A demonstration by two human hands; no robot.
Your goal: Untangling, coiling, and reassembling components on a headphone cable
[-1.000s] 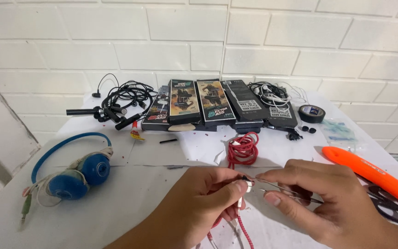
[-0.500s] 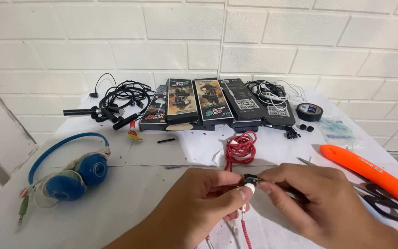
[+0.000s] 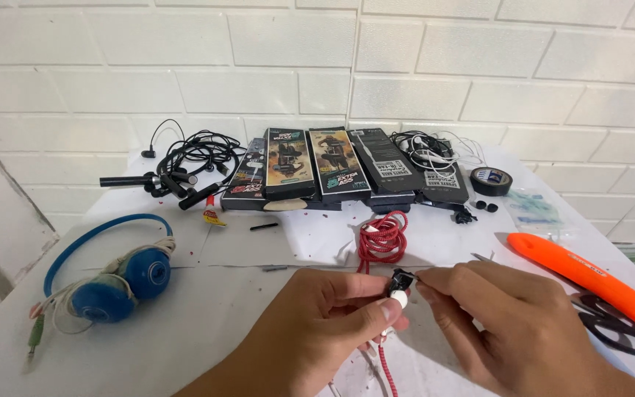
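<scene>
My left hand (image 3: 325, 323) pinches a small white and black earbud (image 3: 400, 289) at the end of a red braided cable (image 3: 382, 237). The cable's coiled bundle lies just beyond my fingers, and a strand hangs down under my hands. My right hand (image 3: 512, 323) meets the left at the earbud, its fingertips closed on the earbud's black part. Both hands hover low over the white table (image 3: 207, 323), near its front edge.
Blue headphones (image 3: 119, 283) lie at the left. Several dark product boxes (image 3: 325, 165) line the back by the brick wall, with tangled black cables (image 3: 185, 165) to their left. Black tape roll (image 3: 492, 180), orange utility knife (image 3: 582, 272) and black scissors (image 3: 615, 331) sit at the right.
My hands have drawn closer together around the earbud, and the right fingers have shifted from the thin metal tool onto the earbud's tip. The view has tilted slightly.
</scene>
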